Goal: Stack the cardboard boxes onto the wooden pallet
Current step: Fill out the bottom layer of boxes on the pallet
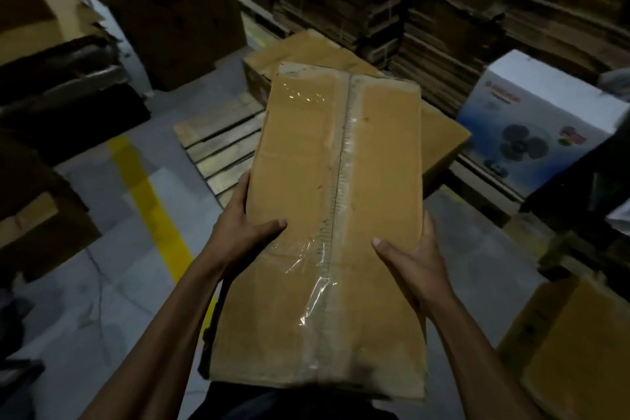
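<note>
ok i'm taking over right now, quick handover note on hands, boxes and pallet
Left hand and right hand grip the sides of a taped box, thumbs on top, held in the air.
Pallet lies ahead on the floor, with at least one box on it at its far side; near slats bare.
Done: at least one box on the pallet.
Left: set this box down; another box waits on the right.

The long box (327, 215) is made of matt brown cardboard, scuffed, and sealed along its seam with glossy clear tape (337, 201). The pallet (218, 147) is built of rough, pale wooden slats. The fan carton (535, 126) is finished in smooth printed white card. The floor (102, 283) is dull grey concrete, marked with a yellow painted line (150, 201).
</note>
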The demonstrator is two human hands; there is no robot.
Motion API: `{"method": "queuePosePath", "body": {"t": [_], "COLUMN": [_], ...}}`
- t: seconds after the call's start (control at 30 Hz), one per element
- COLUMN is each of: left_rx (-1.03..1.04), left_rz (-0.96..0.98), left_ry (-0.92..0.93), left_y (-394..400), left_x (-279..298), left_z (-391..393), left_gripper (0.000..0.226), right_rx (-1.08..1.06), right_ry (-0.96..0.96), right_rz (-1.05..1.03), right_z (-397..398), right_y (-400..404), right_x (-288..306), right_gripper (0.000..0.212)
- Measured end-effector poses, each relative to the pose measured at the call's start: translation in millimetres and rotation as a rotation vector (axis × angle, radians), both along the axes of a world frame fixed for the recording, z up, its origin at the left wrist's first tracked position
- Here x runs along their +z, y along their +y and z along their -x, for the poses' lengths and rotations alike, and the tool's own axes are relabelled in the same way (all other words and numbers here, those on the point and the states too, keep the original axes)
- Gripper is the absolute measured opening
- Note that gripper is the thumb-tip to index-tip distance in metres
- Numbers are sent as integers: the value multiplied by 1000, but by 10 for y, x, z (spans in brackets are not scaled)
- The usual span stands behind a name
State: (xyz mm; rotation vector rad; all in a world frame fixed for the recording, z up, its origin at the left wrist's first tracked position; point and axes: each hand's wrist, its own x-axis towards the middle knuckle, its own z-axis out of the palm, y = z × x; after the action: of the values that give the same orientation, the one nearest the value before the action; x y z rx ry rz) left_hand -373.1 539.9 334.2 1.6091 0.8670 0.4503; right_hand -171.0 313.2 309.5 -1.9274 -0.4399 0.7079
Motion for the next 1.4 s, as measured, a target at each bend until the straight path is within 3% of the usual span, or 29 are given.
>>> {"method": "queuePosePath", "body": {"t": [0.3,0.7,0.9,1.13,1.4], "left_rx": [149,268,321,311,241], "left_rz": [-8,-70,-23,-19,-7], "left_ry": [-53,-55,-41,-19,5], "left_y": [1587,3650,4691,6268,7908], "left_x": [-225,-26,-189,-355,-305], "left_z": [1241,2421,2501,2209,1969], "left_gripper": [94,86,102,84,96], "right_rx": [127,232,254,242,183], "right_ry": [-60,-76,-87,-60,-39], "right_rz": [-4,44,50,54,95], "right_z": [960,1916,1924,1682,1556], "right_y": [1880,4257,5373,6941,8326], "right_x": [16,191,3,-251,-141], "right_gripper": [113,120,114,114,108]}}
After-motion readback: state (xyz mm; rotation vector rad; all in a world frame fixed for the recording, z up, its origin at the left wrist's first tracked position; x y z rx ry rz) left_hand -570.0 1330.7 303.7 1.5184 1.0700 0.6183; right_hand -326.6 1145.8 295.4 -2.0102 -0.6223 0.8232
